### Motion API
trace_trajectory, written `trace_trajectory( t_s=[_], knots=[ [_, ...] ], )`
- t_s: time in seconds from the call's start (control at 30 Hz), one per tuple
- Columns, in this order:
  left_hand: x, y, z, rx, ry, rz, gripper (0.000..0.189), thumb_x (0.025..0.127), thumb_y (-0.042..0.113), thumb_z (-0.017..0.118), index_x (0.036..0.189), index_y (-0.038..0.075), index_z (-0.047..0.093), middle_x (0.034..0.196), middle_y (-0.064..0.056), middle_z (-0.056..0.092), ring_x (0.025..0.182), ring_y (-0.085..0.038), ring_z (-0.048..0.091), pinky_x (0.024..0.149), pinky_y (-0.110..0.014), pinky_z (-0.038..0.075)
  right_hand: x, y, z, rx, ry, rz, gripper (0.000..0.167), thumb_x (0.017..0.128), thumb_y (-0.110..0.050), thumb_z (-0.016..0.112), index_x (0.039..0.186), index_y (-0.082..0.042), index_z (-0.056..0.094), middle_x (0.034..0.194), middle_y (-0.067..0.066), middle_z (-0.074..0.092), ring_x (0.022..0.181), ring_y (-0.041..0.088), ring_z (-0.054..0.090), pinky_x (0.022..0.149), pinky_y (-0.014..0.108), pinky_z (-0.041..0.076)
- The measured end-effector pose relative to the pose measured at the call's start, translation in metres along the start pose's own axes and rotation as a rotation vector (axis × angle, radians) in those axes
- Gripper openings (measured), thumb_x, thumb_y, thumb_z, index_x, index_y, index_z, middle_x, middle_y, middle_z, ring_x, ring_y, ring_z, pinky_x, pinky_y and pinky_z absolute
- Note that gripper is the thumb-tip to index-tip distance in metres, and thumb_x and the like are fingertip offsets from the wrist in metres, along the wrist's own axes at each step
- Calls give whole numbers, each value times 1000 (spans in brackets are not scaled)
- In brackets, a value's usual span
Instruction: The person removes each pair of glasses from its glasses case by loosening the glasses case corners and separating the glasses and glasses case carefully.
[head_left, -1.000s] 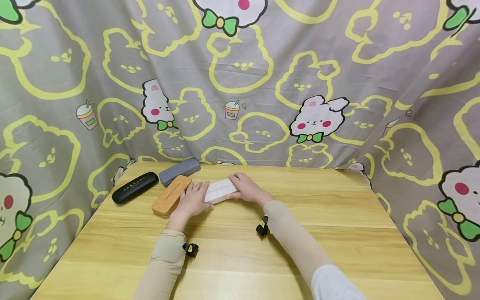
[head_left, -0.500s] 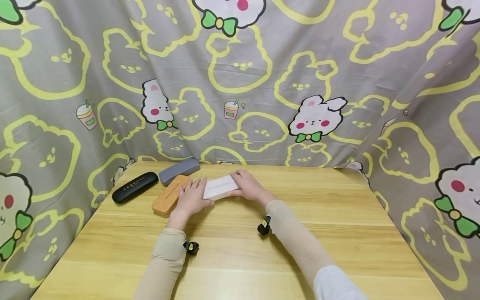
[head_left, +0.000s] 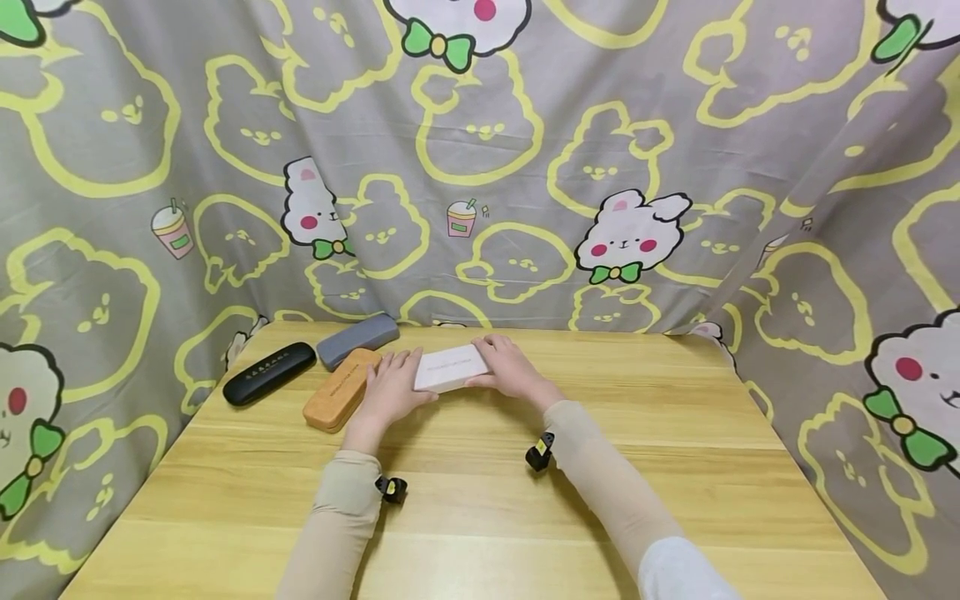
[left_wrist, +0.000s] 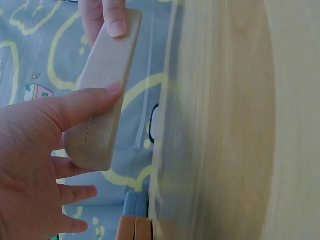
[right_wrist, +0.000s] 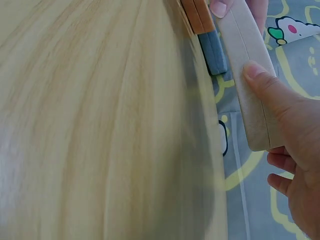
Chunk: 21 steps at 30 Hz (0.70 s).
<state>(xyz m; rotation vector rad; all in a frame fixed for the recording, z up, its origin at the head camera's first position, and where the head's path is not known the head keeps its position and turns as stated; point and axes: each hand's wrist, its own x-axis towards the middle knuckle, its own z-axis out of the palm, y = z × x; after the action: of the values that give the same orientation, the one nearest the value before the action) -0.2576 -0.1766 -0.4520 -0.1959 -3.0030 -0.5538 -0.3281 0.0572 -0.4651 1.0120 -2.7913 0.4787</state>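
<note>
A white glasses case (head_left: 452,368) with faint lettering on its lid is held by both hands, one at each end. My left hand (head_left: 390,388) pinches its left end, thumb (left_wrist: 95,104) on the near long side across the seam line. At the other end my right hand (head_left: 513,368) grips it, its thumb (right_wrist: 262,80) pressed on the same side and fingers behind. Both wrist views show curtain between the case and the tabletop, so it is raised. An orange glasses case (head_left: 341,392) lies just left of my left hand, partly covered by it in the head view.
A blue-grey glasses case (head_left: 358,340) lies behind the orange one, and a black glasses case (head_left: 270,374) is at the far left. The wooden table (head_left: 465,500) ends at a patterned curtain (head_left: 517,192) at the back and sides.
Both hands have moved slightly right and away from me with the white case, uncovering a little more of the orange case. The other cases stay where they were.
</note>
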Motion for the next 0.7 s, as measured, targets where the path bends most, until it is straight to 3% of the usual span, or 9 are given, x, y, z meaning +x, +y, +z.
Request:
trace_trajectory(
  t_s=[0.37,0.7],
  knots=[
    [6,15,2,-29,55,62,88,79,44,79,150,13,37,147,-15,47,143,-43,32,113,-73,12,-14,5,-17,-43,81,17,84,78,-55,72,141,-6,47,137,20,52,127,34,49,108,51,41],
    [8,33,8,-34,56,87,87,78,44,79,149,14,40,144,-15,51,141,-42,35,113,-72,14,-33,10,-30,-97,98,33,82,78,-57,71,137,-5,51,128,18,57,119,33,53,101,50,46]
  ],
)
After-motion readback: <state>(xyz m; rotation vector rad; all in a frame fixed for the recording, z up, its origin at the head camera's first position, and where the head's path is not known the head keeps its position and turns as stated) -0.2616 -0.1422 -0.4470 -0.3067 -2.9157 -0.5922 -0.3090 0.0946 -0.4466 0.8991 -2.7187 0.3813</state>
